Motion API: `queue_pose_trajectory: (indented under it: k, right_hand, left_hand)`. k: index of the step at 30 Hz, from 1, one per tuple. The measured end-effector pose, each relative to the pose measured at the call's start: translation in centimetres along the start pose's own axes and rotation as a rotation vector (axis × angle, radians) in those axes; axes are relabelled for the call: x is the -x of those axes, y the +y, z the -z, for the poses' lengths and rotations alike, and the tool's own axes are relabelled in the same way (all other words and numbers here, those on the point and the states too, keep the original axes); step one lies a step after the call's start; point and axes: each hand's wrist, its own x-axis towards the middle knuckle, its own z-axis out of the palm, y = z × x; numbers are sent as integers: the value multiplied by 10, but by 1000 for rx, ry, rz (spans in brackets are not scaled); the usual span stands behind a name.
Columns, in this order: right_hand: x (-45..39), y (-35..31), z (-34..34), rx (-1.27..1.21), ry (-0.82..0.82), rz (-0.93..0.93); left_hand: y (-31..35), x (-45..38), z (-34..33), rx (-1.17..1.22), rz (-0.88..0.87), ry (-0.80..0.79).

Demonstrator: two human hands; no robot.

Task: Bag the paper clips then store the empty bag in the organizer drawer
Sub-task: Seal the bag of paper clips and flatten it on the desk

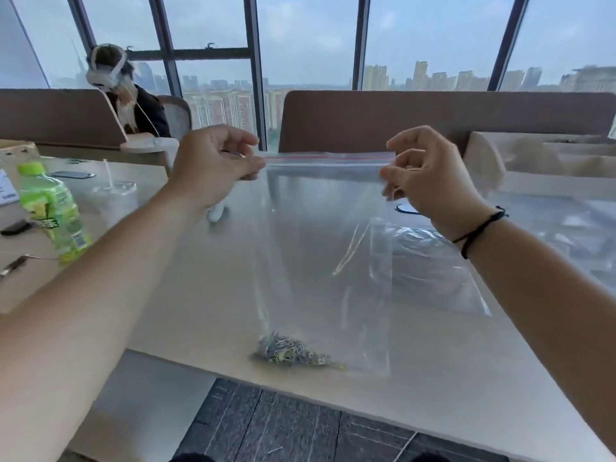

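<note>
Left hand (213, 158): fingers pinch one top corner of the zip bag (328, 248).
Right hand (423, 175): pinches the other corner.
Done: paper clips (291, 353) heaped far below fingers.
Left: probably sealing; emptied bag (433, 268) awaits drawer.

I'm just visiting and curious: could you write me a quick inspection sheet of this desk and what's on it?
Surface: pale table, near edge in view.
Job's things: clear zip bag held up by its top corners; paper clips heaped in its bottom corner; another clear bag lying flat behind it.
Clutter: green drink bottle, lidded plastic cup, dark phone, cardboard box.
Hands: left hand and right hand each pinch the bag's zip strip.
Cables: nothing seen for certain.
Surroundings: brown desk divider, tall windows over a city, a seated person wearing a headset.
</note>
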Motion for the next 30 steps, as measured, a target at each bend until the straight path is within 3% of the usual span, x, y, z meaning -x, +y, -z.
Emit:
queue_pose_trajectory:
  k: [6,9,12,16,19,21,24,30]
  right_hand:
    - [-33,80,-43,179,37,-146]
    - [-45,109,-53,235,101,-164]
    - [-50,126,-55,255,114,-193]
    - [-35,123,-57,415,52,-158]
    - [16,101,-68,624,-102,165]
    - [58,87,-81,631,-382,265]
    - [105,95,-100,594,-741,175]
    - [118,110,-106,647,-826,78]
  left_hand:
    - [-78,-20,-41,-224,126,55]
    - [-90,15,-54,-345,-12,66]
    - [-94,77,-59,-390,-142,-210]
    - [-101,127,-62,-477,-96,-725]
    - [-103,130,-69,-648,-40,-891]
    - [-101,129,-74,-748,0,-974]
    - [-103,130,-79,-820,-7,-1011]
    - [-105,132,-69,-831,35,-1013]
